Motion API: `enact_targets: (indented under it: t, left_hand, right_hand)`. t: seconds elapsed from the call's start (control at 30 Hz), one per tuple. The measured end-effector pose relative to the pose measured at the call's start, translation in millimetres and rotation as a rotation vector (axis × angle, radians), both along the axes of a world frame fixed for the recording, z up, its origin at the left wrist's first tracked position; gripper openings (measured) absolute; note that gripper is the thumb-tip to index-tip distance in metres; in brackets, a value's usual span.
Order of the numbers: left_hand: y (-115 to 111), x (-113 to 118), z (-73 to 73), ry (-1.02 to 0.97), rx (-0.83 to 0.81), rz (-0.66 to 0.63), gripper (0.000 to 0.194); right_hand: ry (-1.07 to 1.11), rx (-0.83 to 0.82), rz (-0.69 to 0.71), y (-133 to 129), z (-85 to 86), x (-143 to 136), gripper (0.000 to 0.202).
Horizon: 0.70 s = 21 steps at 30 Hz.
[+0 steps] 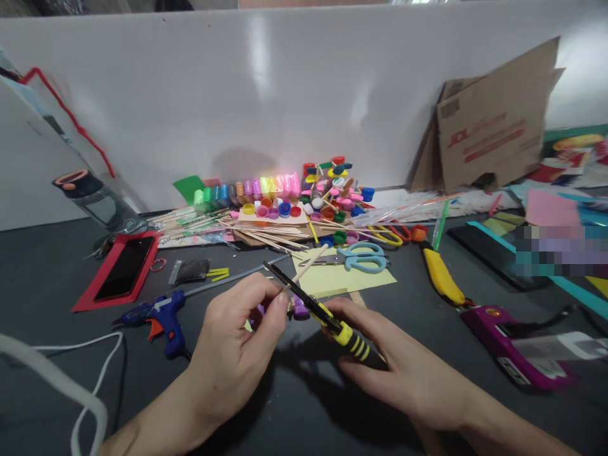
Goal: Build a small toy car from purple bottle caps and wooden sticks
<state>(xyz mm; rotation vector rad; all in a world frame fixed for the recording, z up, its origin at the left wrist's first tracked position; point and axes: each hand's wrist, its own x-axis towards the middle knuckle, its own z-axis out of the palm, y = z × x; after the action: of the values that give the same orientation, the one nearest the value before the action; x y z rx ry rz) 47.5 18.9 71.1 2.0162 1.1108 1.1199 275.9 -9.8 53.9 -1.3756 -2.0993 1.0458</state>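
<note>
Between thumb and fingers, my left hand (242, 342) pinches a thin wooden stick (308, 266) that slants up to the right. My right hand (380, 354) is wrapped round the yellow and black handle of a black-bladed cutting tool (351, 342). The tool's dark blades cross the stick just above my left fingertips. Small purple pieces (300, 308) show behind the blades, partly hidden. Beyond the hands, light blue scissors (363, 258) lie on a pale yellow sheet (332, 282).
A blue glue gun (168, 323) lies left, near a white cable (57, 380) and a phone (124, 268) on red card. Sticks (270, 235) and colourful caps (285, 209) are at the back. Right are a yellow-handled tool (443, 275), a purple device (513, 348) and cardboard (494, 133).
</note>
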Motion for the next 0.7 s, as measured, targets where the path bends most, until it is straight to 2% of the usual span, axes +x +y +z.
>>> enact_targets:
  t: [0.27,0.53,0.7]
  left_hand:
    - [-1.2,-0.2,0.7,0.022,0.001,-0.015,0.027]
    - [-2.2,-0.4,3.2,-0.008,-0.081,-0.046,0.026]
    - [-1.9,-0.2,3.4,-0.042,-0.054,-0.066,0.026]
  right_hand:
    - [0.002,-0.015,0.027,0.5,1.3,-1.8,0.06]
    - [0.031,-0.049,0.028,0.8,5.8,-4.8,0.057]
    - [0.048,-0.066,0.034,0.8,4.5,-4.8,0.06]
